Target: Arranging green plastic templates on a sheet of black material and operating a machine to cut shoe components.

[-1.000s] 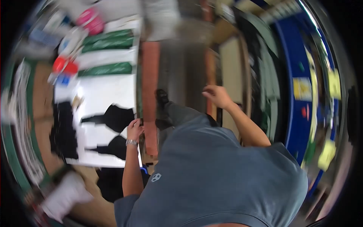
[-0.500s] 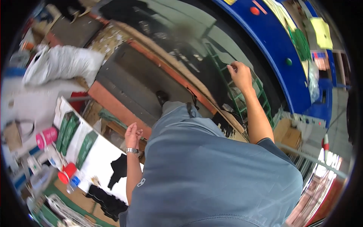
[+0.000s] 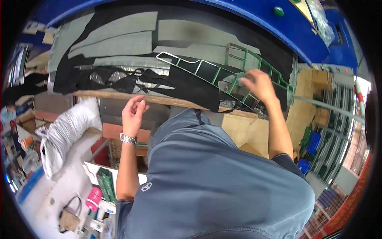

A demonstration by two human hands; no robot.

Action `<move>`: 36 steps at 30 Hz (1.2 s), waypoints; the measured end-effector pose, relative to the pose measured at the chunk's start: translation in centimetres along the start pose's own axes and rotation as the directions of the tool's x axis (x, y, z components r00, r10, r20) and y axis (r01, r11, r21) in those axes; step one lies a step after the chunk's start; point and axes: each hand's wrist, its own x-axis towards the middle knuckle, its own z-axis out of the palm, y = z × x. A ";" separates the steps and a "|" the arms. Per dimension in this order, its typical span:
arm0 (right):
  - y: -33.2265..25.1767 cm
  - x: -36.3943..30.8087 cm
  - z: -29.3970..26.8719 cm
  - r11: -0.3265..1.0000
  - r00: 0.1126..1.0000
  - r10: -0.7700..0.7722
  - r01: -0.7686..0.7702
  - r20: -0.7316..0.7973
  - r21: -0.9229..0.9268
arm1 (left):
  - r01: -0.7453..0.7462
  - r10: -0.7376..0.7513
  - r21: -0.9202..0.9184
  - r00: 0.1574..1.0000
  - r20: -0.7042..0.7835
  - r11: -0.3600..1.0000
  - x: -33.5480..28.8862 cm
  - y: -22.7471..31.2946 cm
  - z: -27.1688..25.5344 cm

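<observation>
My right hand (image 3: 258,85) is over the right part of a green metal cutting die (image 3: 217,75), a long open frame with crossbars. Its thumb and fingers are apart, and whether they touch the frame is not clear. Under the die lies black sheet material (image 3: 191,85) on the worktable, with large grey-green shaped areas (image 3: 131,42) showing in it. My left hand (image 3: 133,115) hangs just in front of the table's wooden front edge (image 3: 171,102). Its fingers are loosely spread and hold nothing. Black offcut strips (image 3: 119,81) lie beyond it.
A blue machine beam (image 3: 254,24) with a green button (image 3: 279,11) spans the table's far side. At left lies a stuffed white sack (image 3: 71,129). Lower left are a pink container (image 3: 94,198) and green packets (image 3: 106,184). Cardboard boxes (image 3: 321,79) and racks stand at right.
The view has swung toward the worktable, bringing its full width into sight. My left hand has moved up to the table's front edge. My right hand has lowered over the die, its fingers opening.
</observation>
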 end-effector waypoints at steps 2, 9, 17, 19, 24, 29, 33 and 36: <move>-2.2 -1.4 3.6 0.977 0.966 -0.203 0.188 -0.160 -0.103 | -0.189 0.161 0.133 0.967 0.197 0.973 2.9 3.1 1.9; -6.9 -0.9 9.5 0.954 0.901 -0.286 0.237 -0.327 -0.182 | -0.623 0.308 0.341 0.700 0.644 0.704 12.3 15.3 14.4; -5.8 -0.9 15.9 0.988 0.873 -0.148 0.145 -0.464 -0.043 | -0.971 0.278 0.221 0.239 0.930 0.096 16.2 11.9 35.6; -6.0 -0.9 15.8 0.989 0.860 -0.149 0.135 -0.487 -0.064 | -0.962 0.187 0.272 0.260 0.947 -0.036 15.5 10.3 39.6; -5.6 -0.7 16.6 0.987 0.856 -0.160 0.127 -0.491 -0.099 | -0.916 0.126 0.382 0.368 0.921 -0.124 15.4 7.0 45.5; -6.2 -0.3 16.3 0.988 0.881 -0.154 0.140 -0.448 -0.065 | -0.920 0.147 0.383 0.369 0.918 -0.082 16.4 9.3 44.5; -6.7 -0.8 16.2 0.990 0.872 -0.134 0.136 -0.471 -0.030 | -0.943 0.183 0.333 0.324 0.928 -0.022 14.7 15.7 36.7; -6.9 -0.6 15.7 0.977 0.841 -0.202 0.207 -0.501 -0.047 | -0.929 0.237 0.327 0.362 0.902 0.174 13.9 19.1 24.9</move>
